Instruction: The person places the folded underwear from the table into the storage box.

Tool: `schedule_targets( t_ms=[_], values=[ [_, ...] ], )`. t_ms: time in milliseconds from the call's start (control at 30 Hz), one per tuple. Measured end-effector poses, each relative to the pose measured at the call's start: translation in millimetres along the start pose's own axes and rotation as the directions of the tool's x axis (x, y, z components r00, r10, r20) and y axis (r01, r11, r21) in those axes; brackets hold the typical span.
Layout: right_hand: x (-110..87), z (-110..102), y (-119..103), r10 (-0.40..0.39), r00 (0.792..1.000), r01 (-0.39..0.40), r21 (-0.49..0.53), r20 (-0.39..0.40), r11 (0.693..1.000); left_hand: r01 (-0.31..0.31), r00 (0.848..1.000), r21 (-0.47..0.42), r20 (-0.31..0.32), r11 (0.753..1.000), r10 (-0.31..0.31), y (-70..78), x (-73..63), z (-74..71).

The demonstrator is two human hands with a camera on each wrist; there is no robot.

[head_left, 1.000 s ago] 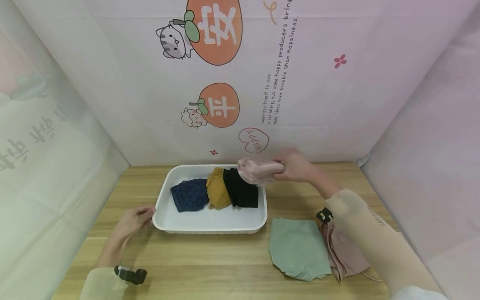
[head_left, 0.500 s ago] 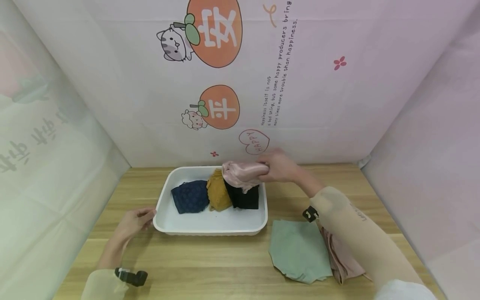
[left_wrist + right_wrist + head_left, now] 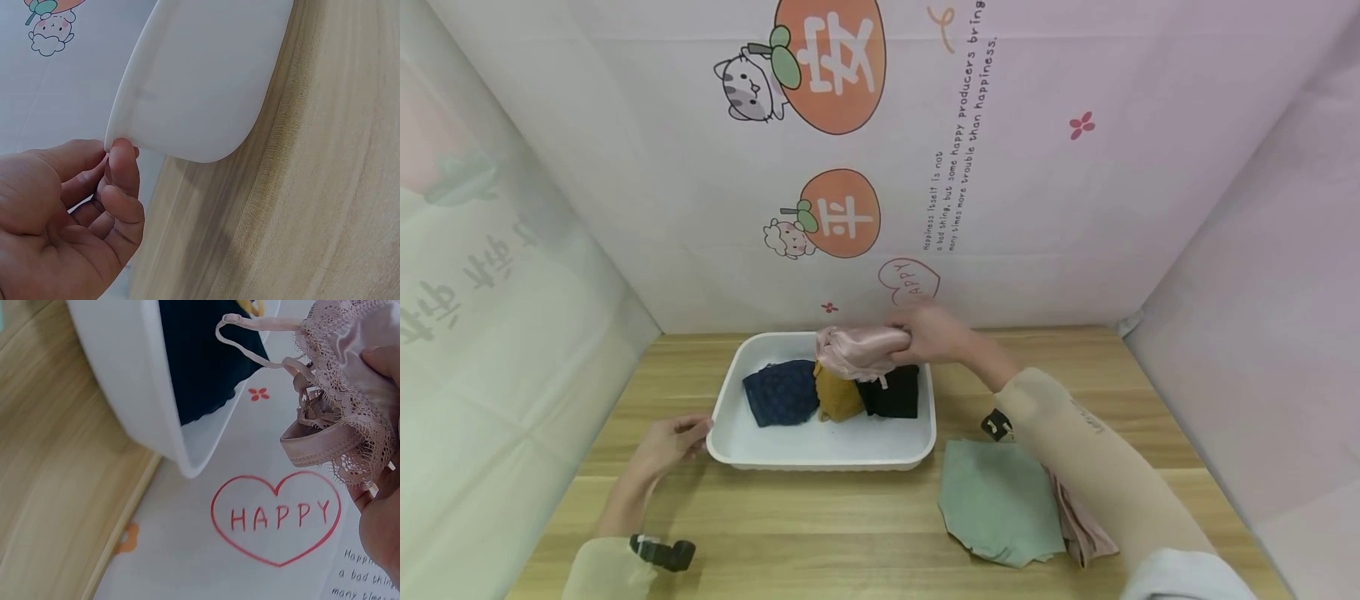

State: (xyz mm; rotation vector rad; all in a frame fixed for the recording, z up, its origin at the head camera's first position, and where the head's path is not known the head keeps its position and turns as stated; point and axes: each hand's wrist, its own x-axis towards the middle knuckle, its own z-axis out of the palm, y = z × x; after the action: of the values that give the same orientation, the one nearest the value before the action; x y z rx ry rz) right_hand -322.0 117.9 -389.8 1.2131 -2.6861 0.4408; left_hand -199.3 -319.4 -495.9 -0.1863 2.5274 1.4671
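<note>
My right hand [image 3: 934,335] grips a rolled pink satin garment [image 3: 859,350] with lace trim [image 3: 350,394] and holds it above the back of a white tray [image 3: 820,448], over the mustard and black pieces. In the tray lie a navy garment [image 3: 780,392], a mustard garment [image 3: 838,398] and a black garment [image 3: 895,393] side by side. My left hand [image 3: 666,442] rests at the tray's left front corner [image 3: 187,94], fingertips touching the rim.
A sage green garment [image 3: 1000,500] lies flat on the wooden table [image 3: 820,525] right of the tray, with a dusty pink garment [image 3: 1078,525] beside it under my right forearm. Printed fabric walls close in the back and both sides.
My right hand has carried the pink satin garment leftward, from the tray's right back corner to above the mustard and black pieces. The left hand has stayed at the tray corner.
</note>
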Motion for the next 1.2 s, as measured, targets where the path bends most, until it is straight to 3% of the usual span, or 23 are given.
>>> schedule_targets(
  t_ms=[433,1200],
  values=[
    [25.0,9,-23,-0.068,0.997,0.068,0.012,0.032,0.998,0.033,0.999,0.011,-0.012,0.999,-0.033,3.5,-4.5,0.7],
    [66.8,32,-57,-0.151,0.983,0.147,0.043,0.109,0.988,0.003,1.000,-0.029,0.012,1.000,-0.002,-1.8,4.1,-2.2]
  ],
)
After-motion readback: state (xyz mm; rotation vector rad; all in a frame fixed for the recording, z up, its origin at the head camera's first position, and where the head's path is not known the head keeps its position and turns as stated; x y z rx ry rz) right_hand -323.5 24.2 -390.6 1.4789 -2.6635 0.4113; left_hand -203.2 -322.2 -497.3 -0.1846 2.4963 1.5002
